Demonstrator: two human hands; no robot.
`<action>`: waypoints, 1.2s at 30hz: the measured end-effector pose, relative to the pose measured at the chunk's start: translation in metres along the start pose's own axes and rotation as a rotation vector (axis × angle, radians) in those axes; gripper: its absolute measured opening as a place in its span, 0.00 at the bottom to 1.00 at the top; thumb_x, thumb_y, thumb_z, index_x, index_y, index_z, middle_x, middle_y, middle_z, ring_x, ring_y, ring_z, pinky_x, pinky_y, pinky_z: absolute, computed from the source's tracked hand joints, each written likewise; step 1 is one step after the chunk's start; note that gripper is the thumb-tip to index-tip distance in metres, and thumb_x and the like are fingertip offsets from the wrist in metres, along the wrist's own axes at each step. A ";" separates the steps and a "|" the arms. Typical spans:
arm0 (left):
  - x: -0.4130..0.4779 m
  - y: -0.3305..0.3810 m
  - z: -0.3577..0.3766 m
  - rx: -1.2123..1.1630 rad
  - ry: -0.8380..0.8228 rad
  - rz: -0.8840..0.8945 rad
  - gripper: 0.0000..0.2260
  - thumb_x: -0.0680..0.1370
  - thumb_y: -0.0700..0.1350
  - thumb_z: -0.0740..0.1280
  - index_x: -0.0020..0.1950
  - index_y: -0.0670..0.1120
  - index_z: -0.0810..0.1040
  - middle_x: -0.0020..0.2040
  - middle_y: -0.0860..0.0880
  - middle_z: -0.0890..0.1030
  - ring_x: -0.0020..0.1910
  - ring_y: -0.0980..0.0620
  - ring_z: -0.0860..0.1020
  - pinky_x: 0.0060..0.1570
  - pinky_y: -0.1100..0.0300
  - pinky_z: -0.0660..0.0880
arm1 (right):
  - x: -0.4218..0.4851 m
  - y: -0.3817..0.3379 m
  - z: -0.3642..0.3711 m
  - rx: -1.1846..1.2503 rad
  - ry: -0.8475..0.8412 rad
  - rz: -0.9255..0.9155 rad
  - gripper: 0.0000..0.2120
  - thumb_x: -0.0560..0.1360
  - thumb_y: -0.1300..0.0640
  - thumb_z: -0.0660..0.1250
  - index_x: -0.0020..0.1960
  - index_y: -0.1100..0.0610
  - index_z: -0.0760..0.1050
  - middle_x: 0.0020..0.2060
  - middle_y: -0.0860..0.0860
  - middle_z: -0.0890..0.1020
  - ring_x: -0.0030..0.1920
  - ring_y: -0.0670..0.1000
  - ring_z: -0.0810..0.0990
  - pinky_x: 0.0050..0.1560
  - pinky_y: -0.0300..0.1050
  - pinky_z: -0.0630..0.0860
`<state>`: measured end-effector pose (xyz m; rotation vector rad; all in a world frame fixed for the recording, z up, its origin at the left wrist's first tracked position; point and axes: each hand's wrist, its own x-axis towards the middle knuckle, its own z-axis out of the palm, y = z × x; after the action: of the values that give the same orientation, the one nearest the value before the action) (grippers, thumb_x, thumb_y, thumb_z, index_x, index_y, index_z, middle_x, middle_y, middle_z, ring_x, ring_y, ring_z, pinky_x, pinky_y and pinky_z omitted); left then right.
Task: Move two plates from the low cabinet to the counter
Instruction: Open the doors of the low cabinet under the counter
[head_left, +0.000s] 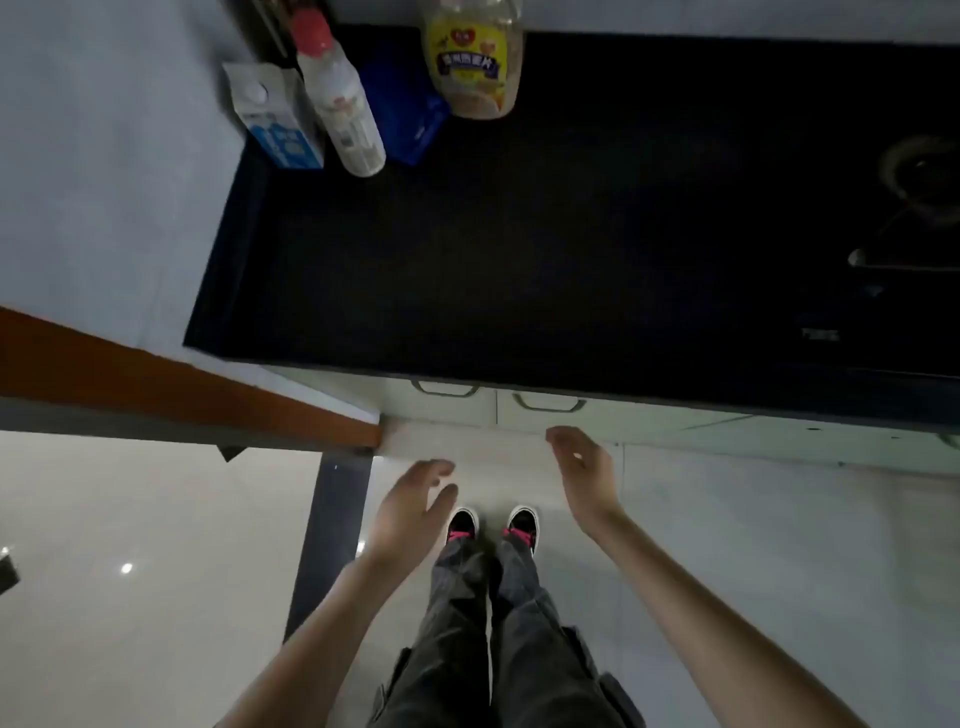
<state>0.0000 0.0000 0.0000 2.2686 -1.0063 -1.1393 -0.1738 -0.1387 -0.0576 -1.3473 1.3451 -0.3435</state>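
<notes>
I look straight down at a dark counter (545, 249) with pale low cabinet doors (519, 410) under its front edge, both shut. Two grey handles (445, 388) (545, 402) sit side by side on the doors. No plate is in view. My left hand (410, 512) hangs open below the left handle, fingers spread, holding nothing. My right hand (584, 470) is open too, palm turned inward, just below the right handle and not touching it.
At the counter's back left stand a milk carton (275, 122), a white bottle with a red cap (337, 98), a blue pack (410, 114) and a clear jar (475, 57). A gas hob (914, 208) lies at the right. A brown-edged wall (182, 384) is on my left.
</notes>
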 end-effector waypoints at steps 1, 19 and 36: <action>0.016 0.007 -0.002 0.093 0.046 0.135 0.15 0.80 0.45 0.63 0.65 0.45 0.76 0.62 0.50 0.79 0.61 0.52 0.76 0.60 0.58 0.72 | 0.010 0.001 0.001 -0.025 0.038 -0.046 0.09 0.80 0.58 0.63 0.49 0.50 0.81 0.46 0.46 0.83 0.45 0.41 0.80 0.47 0.32 0.74; 0.212 0.061 0.017 0.779 0.042 0.993 0.24 0.80 0.61 0.52 0.76 0.57 0.62 0.77 0.53 0.64 0.78 0.48 0.58 0.75 0.48 0.56 | 0.074 0.034 0.080 1.229 0.375 0.285 0.08 0.82 0.62 0.58 0.46 0.61 0.71 0.34 0.54 0.78 0.38 0.51 0.81 0.49 0.46 0.83; 0.215 0.056 0.019 0.799 0.050 1.021 0.23 0.81 0.60 0.53 0.76 0.57 0.60 0.77 0.53 0.63 0.76 0.47 0.58 0.73 0.48 0.57 | -0.060 0.119 0.013 0.875 0.306 0.319 0.19 0.76 0.44 0.67 0.43 0.60 0.70 0.30 0.52 0.72 0.30 0.52 0.73 0.43 0.52 0.78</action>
<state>0.0488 -0.1995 -0.0870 1.6990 -2.4821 -0.2279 -0.2395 -0.0470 -0.1298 -0.3557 1.3803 -0.8233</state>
